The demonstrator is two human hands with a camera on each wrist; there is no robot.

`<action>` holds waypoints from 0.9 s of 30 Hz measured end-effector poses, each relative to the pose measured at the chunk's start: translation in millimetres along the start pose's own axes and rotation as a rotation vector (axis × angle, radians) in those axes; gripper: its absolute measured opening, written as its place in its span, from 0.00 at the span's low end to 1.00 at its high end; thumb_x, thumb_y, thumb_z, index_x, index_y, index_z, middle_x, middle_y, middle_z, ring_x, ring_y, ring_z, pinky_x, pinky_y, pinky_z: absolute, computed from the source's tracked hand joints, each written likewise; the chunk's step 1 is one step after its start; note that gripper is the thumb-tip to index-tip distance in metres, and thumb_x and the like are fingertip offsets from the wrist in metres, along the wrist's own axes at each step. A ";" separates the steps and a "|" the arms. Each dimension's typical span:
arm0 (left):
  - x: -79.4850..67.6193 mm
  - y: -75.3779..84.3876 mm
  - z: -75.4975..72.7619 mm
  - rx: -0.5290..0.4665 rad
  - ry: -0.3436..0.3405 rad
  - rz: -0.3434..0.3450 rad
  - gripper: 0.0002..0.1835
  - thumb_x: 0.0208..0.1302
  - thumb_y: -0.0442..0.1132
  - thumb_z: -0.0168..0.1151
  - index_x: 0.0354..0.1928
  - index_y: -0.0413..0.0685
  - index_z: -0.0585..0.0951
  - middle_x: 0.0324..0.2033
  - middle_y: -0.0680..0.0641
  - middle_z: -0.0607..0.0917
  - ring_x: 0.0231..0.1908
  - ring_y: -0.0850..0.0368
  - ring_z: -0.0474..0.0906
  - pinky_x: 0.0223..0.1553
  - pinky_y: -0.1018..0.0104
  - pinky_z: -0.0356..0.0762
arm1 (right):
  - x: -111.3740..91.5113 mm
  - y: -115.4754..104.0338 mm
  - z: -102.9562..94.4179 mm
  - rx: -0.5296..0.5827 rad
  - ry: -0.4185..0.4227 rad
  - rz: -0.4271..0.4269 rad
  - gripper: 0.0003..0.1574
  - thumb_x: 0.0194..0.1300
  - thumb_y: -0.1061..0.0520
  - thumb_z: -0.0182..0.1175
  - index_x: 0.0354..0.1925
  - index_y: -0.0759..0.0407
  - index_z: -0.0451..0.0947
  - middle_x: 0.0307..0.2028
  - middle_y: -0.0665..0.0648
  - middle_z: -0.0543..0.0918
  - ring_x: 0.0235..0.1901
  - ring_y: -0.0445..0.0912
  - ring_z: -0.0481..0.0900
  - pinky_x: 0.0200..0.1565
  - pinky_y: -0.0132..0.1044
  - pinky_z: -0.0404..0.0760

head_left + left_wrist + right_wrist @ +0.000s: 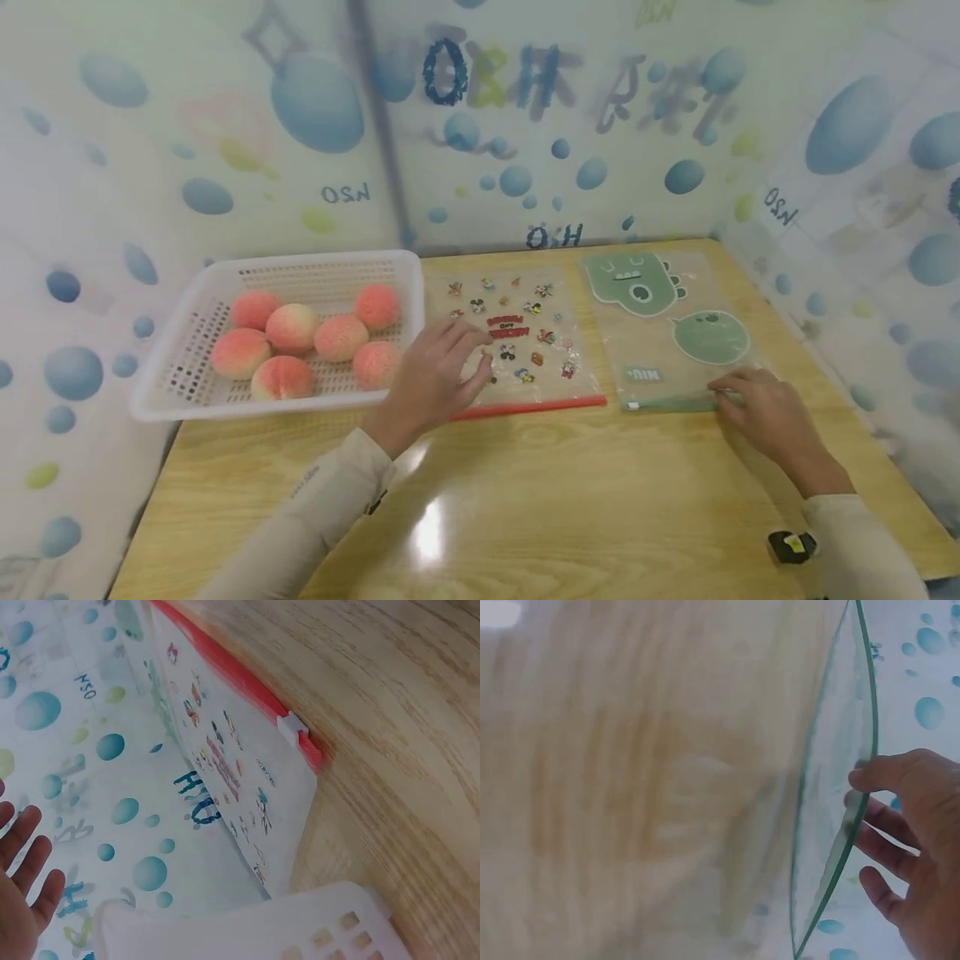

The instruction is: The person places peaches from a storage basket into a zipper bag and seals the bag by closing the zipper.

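My right hand (768,412) pinches the mouth edge of a clear zip bag (618,342) with green cartoon prints. In the right wrist view, thumb and forefinger grip the green rim (875,712), and the bag's mouth gapes. Its slider (633,406) sits at the left end. Above a second clear zip bag (577,325), printed with small cartoon figures, my left hand (442,371) hovers with loosely bent fingers and nothing in them. That bag's red zip strip (540,406) runs along the near side, with a white slider (292,729) near one end.
Left of the bags stands a white perforated plastic basket (157,375) holding several pink-and-yellow peaches (292,327). The wooden table (525,500) meets a wall covering (495,192) printed with blue bubbles at its back. A black wrist device (791,547) shows by the right sleeve.
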State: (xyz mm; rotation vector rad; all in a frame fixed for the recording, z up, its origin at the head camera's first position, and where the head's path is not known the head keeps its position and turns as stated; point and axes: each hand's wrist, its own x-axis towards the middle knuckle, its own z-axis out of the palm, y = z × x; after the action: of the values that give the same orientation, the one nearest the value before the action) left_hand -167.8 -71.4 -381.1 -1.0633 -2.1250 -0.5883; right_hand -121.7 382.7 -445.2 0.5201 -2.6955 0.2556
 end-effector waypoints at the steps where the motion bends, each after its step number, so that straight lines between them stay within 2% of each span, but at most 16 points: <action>1: -0.5 0.4 0.2 0.005 -0.010 -0.002 0.11 0.55 0.40 0.54 0.39 0.43 0.79 0.37 0.50 0.80 0.41 0.54 0.73 0.46 0.64 0.70 | 1.7 -2.0 -3.2 -0.006 0.026 -0.003 0.12 0.46 0.61 0.67 0.34 0.57 0.83 0.34 0.57 0.80 0.33 0.56 0.75 0.29 0.53 0.72; 6: 2.7 6.6 1.2 0.016 -0.041 0.019 0.11 0.56 0.41 0.54 0.38 0.45 0.79 0.38 0.50 0.80 0.42 0.55 0.72 0.46 0.64 0.69 | 17.7 -16.0 -17.0 -0.016 0.166 -0.054 0.15 0.44 0.61 0.67 0.35 0.58 0.82 0.33 0.58 0.80 0.32 0.56 0.74 0.25 0.50 0.72; 8: 6.8 11.5 1.9 0.022 -0.070 0.039 0.11 0.56 0.41 0.55 0.39 0.46 0.80 0.39 0.50 0.79 0.43 0.54 0.72 0.47 0.63 0.69 | 25.1 -25.8 -23.2 -0.013 0.191 -0.084 0.15 0.45 0.61 0.66 0.37 0.59 0.82 0.33 0.57 0.80 0.32 0.54 0.74 0.29 0.50 0.73; 12: 18.1 26.0 6.0 0.050 -0.257 0.097 0.13 0.58 0.44 0.55 0.44 0.54 0.80 0.52 0.46 0.74 0.53 0.48 0.67 0.54 0.56 0.63 | 38.8 -51.8 -35.6 0.000 0.205 -0.155 0.16 0.48 0.60 0.63 0.40 0.59 0.81 0.34 0.56 0.78 0.31 0.51 0.73 0.30 0.46 0.73; 14: 24.0 34.8 9.0 0.080 -0.367 0.127 0.15 0.60 0.46 0.53 0.48 0.60 0.79 0.58 0.44 0.67 0.59 0.44 0.59 0.56 0.52 0.61 | 44.7 -66.1 -40.0 0.010 0.208 -0.198 0.16 0.52 0.58 0.61 0.41 0.60 0.81 0.34 0.56 0.78 0.31 0.50 0.73 0.29 0.44 0.73; 16: 29.4 42.5 12.9 0.101 -0.426 0.148 0.15 0.61 0.47 0.52 0.50 0.64 0.79 0.63 0.43 0.61 0.63 0.42 0.52 0.56 0.49 0.60 | 50.6 -81.6 -42.4 0.015 0.223 -0.237 0.16 0.59 0.53 0.57 0.41 0.61 0.81 0.34 0.57 0.77 0.30 0.50 0.72 0.25 0.42 0.71; 18: 34.5 48.4 16.9 0.133 -0.441 0.157 0.16 0.61 0.48 0.53 0.52 0.66 0.77 0.64 0.43 0.58 0.64 0.42 0.48 0.55 0.48 0.61 | 56.0 -97.4 -42.9 0.024 0.239 -0.275 0.20 0.64 0.48 0.50 0.41 0.61 0.81 0.34 0.57 0.77 0.30 0.51 0.72 0.25 0.42 0.72; 21: 40.3 52.2 22.7 0.170 -0.429 0.165 0.17 0.60 0.46 0.56 0.53 0.64 0.77 0.65 0.42 0.56 0.65 0.41 0.46 0.56 0.49 0.60 | 63.4 -119.2 -41.0 0.042 0.283 -0.321 0.25 0.68 0.47 0.43 0.42 0.59 0.82 0.33 0.57 0.76 0.27 0.50 0.72 0.22 0.41 0.72; 24: 43.2 52.7 25.7 0.206 -0.428 0.156 0.18 0.60 0.43 0.56 0.53 0.62 0.76 0.65 0.42 0.58 0.64 0.41 0.48 0.58 0.51 0.58 | 69.0 -134.7 -39.2 0.059 0.308 -0.342 0.22 0.66 0.50 0.44 0.42 0.58 0.82 0.32 0.57 0.76 0.26 0.50 0.72 0.21 0.41 0.71; 27: 42.6 52.8 25.0 0.203 -0.390 0.149 0.15 0.61 0.43 0.55 0.50 0.59 0.78 0.61 0.46 0.65 0.62 0.45 0.56 0.58 0.55 0.58 | 73.3 -143.1 -37.9 0.081 0.314 -0.345 0.20 0.65 0.52 0.45 0.43 0.58 0.82 0.33 0.57 0.76 0.25 0.49 0.72 0.21 0.40 0.71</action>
State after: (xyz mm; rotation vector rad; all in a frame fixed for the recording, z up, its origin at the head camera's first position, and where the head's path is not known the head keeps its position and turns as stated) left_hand -152.3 -3.6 -361.5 -1.2854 -2.3455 -0.0926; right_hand -116.2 237.7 -366.5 0.8772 -2.2560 0.3205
